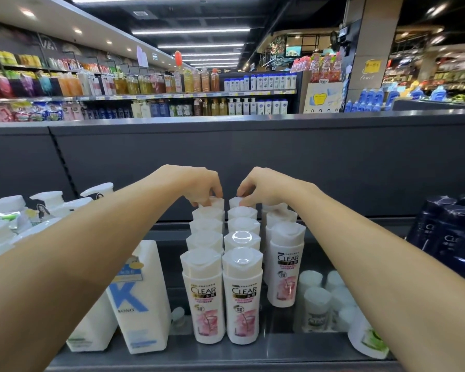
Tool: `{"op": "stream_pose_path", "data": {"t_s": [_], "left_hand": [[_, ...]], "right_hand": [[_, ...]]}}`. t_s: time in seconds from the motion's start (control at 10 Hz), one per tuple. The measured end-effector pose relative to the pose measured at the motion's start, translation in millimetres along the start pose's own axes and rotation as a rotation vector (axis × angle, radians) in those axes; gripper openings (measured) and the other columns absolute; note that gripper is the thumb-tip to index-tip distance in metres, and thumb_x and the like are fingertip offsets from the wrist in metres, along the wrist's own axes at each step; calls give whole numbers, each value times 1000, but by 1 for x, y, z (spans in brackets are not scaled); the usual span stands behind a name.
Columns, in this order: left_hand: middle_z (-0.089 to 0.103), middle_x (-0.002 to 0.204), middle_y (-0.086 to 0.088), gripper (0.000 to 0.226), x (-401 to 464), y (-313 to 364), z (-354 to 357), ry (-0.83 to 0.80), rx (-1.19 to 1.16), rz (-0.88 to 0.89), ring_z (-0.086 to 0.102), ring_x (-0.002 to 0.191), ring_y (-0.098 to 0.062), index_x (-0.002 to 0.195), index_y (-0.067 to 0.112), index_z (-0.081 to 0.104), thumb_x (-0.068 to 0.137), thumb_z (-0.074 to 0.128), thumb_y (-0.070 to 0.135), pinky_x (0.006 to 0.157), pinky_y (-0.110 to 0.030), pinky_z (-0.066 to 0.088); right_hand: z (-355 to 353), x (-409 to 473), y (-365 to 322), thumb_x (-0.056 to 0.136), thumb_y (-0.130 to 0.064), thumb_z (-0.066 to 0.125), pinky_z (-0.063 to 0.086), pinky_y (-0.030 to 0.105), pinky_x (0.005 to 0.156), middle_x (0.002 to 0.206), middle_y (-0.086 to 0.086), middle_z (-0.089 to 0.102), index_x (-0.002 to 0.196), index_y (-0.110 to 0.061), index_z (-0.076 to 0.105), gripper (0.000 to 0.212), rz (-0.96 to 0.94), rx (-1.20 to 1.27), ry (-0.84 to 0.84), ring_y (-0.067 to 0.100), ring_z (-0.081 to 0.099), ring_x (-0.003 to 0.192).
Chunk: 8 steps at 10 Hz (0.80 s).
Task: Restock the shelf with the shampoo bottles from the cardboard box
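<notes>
Left hand [199, 187], right hand [261, 187] pinching rearmost bottle caps [217, 202]

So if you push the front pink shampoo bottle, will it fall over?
Probably easily. The front pink shampoo bottle is tall and narrow on a small base, so a push near its cap would likely tip it. It stands close against its neighbour, which might catch it or topple too. Its glossy plastic looks stiff, maybe slippery.
</notes>
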<state>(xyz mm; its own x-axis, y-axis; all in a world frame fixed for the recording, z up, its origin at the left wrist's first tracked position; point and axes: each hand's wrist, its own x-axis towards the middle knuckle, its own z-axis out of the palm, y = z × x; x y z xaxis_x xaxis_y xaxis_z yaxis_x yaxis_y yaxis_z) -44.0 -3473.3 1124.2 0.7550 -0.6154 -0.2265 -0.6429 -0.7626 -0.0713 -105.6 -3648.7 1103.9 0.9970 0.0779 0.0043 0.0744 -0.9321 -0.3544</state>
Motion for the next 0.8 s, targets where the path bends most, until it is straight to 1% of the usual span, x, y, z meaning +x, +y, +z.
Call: {"op": "stream_pose_path", "data": {"t_s": [0.1, 0.2, 0.3, 0.4, 0.5, 0.6, 0.7, 0.8], "left_hand": [[62, 95, 10, 36, 1, -2, 1, -8, -20, 3, 72, 83, -19, 123, 26, 65, 90, 60, 14, 86, -34, 58], [64, 94, 10, 35, 1, -4, 1, -8, -15, 11, 73, 84, -18, 121, 27, 66, 90, 59, 15, 87, -37, 58], [66, 101, 8, 34, -1, -5, 0, -15, -11, 10, 73, 84, -18, 121, 27, 66, 91, 58, 15, 88, -36, 58], [69, 109, 4, 32, -1, -4, 0, -35, -25, 5, 74, 83, -18, 118, 27, 67, 90, 57, 15, 87, -36, 58], [68, 111, 3, 37, 1, -4, 0, -51, -37, -16, 74, 80, -21, 124, 27, 62, 90, 56, 14, 83, -33, 58], [64, 115, 1, 46, 2, -1, -1, -51, -22, -26, 73, 86, -26, 135, 24, 53, 91, 56, 12, 80, -32, 58], [61, 114, 2, 44, -2, 0, 0, -35, 39, -35, 69, 93, -29, 134, 24, 55, 92, 54, 13, 78, -32, 56], [63, 118, 1, 37, -4, -4, 6, 34, 105, -44, 64, 102, -27, 129, 28, 58, 93, 50, 22, 91, -42, 53]], "right_hand": [[2, 2, 1, 84, -35, 73, 51, 40, 95, 110, -9, 68, 117, -26, 70, 35, -6, 32, 0, 15, 62, 101], [3, 6, 3, 83, -37, 73, 51, 41, 95, 107, -12, 68, 114, -29, 70, 33, -3, 31, 4, 13, 60, 101], [4, 8, 4, 82, -38, 73, 53, 42, 92, 107, -11, 68, 112, -30, 71, 32, -4, 27, 8, 16, 65, 96], [4, 9, 4, 82, -38, 72, 53, 42, 92, 105, -11, 68, 112, -30, 71, 31, 0, 13, 2, 16, 66, 95], [2, 9, 5, 82, -39, 71, 52, 42, 93, 104, -13, 69, 112, -30, 71, 31, 5, 3, -7, 14, 66, 95], [2, 8, 4, 83, -39, 70, 51, 41, 94, 106, -12, 69, 112, -29, 70, 30, 13, 6, -8, 14, 65, 96], [1, 3, 0, 86, -38, 69, 51, 40, 95, 114, -9, 68, 119, -28, 67, 34, 7, 18, 8, 16, 65, 99], [3, -2, 0, 88, -40, 67, 50, 36, 95, 120, -6, 65, 124, -28, 62, 38, -4, 49, 86, 17, 62, 103]]}}
